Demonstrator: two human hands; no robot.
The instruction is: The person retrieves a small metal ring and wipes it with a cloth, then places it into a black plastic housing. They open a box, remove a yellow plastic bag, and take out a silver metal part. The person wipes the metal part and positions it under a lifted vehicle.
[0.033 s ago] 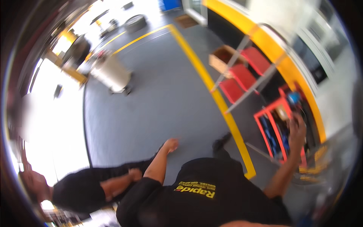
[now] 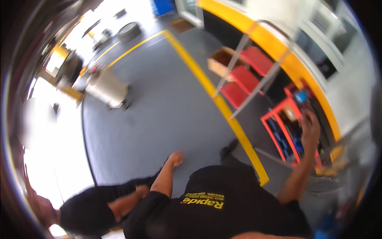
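My left hand [image 2: 176, 158] hangs over the grey floor in front of my black shirt, fingers curled in, with no object visible in it. On the right, my right hand [image 2: 310, 125] is raised in front of a red open-framed tool cart [image 2: 283, 131]. Its fingers are bent around something dark and small that blur keeps me from naming. Just beyond the fingertips shows a blue rounded object [image 2: 301, 96]; whether the hand touches it I cannot tell. Dark and blue items fill the cart's shelves.
A co-worker in black [image 2: 85, 209] stands close on my left. Ahead are a pale wheeled bin [image 2: 107, 87] and a tyre [image 2: 128, 32]. Along the yellow floor line [image 2: 207, 81] stand a folding step ladder with red steps [image 2: 243, 79] and a cardboard box [image 2: 218, 65].
The whole view has swung slightly, so the bin, ladder and cart sit further left. My hands keep nearly the same pose.
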